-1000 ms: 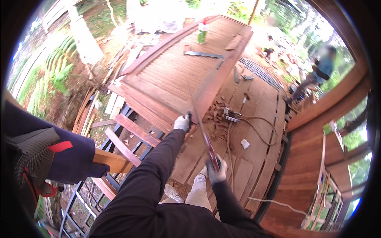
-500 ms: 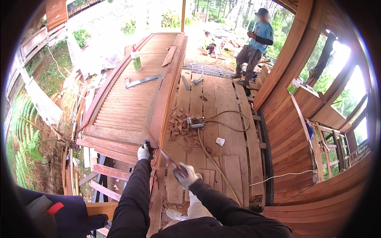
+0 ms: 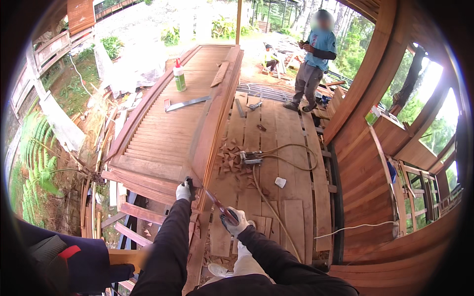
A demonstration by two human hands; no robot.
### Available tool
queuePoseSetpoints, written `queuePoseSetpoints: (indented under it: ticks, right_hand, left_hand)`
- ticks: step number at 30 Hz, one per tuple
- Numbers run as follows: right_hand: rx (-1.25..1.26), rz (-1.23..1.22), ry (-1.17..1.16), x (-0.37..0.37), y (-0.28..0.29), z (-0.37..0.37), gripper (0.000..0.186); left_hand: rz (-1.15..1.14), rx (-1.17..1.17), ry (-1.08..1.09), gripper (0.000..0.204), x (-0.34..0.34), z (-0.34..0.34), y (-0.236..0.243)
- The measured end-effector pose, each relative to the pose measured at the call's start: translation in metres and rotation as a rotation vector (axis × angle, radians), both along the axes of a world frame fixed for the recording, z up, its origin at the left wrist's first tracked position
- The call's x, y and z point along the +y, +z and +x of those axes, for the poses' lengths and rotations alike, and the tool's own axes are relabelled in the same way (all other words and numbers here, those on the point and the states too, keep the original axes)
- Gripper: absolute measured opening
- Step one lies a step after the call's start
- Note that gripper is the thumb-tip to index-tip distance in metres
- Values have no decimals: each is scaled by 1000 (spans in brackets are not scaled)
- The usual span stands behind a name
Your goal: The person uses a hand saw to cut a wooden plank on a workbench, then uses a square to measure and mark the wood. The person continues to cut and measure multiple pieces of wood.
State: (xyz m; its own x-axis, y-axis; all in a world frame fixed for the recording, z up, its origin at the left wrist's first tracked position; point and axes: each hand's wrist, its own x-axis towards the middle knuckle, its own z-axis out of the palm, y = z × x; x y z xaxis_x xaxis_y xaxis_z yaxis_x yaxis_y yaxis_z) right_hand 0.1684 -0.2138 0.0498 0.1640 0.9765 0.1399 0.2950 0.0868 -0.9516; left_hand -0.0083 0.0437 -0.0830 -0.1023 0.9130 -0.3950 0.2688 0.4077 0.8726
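Note:
A stack of louvered wooden shutters [image 3: 163, 128] lies to my left, its near corner in front of me. My left hand [image 3: 183, 190], in a pale glove with dark fingertips, is closed at that corner. My right hand [image 3: 237, 223], also gloved, grips the dark handle of a handsaw [image 3: 213, 198]. The blade slants up and left, its far end at the shutter's near right corner beside my left fingers. Whether the teeth are in the wood I cannot tell. On the top shutter lie a metal try square [image 3: 187, 103], a wood strip [image 3: 219, 74] and an upright white-and-green bottle with a red cap [image 3: 179, 76].
Right of the stack, a plank floor [image 3: 276, 123] holds triangular wood offcuts [image 3: 232, 160], a metal air tool [image 3: 251, 158] with a looping hose [image 3: 291, 145], and a white block [image 3: 280, 182]. A co-worker [image 3: 316, 59] stands at the far end. A wooden wall [image 3: 365, 187] rises on the right.
The view has shifted slightly, so the scene sits lower and further right. Both hands and the saw stay near the same corner. The standing co-worker has shifted a little left, against the background.

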Motion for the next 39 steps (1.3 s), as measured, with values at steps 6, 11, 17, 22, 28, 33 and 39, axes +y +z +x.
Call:
queuePoseSetpoints:
  ticks: [6, 11, 17, 22, 28, 33, 39]
  right_hand:
    - [-62, -58, -91, -112, -30, 19, 13]
    - [-147, -14, -23, -83, -14, 17, 10]
    - [-21, 13, 33, -30, -16, 5, 17]
    - [47, -107, 8, -135, -28, 23, 21]
    - [-44, 29, 45, -16, -13, 7, 19]
    - [-24, 41, 51, -41, -12, 5, 19]
    - [-152, 2, 61, -106, -35, 31, 18]
  left_hand:
    - [-61, -82, 6, 55, -12, 11, 26]
    - [-41, -10, -21, 59, -1, -11, 6]
    - [-100, -193, 97, 50, -11, -20, 30]
    - [-28, -134, 43, 60, -8, -33, 21]
    - [-106, -81, 95, 67, -20, -4, 55]
    - [-40, -28, 89, 64, -13, -21, 42]
    - [-51, -106, 96, 67, -16, -23, 41]
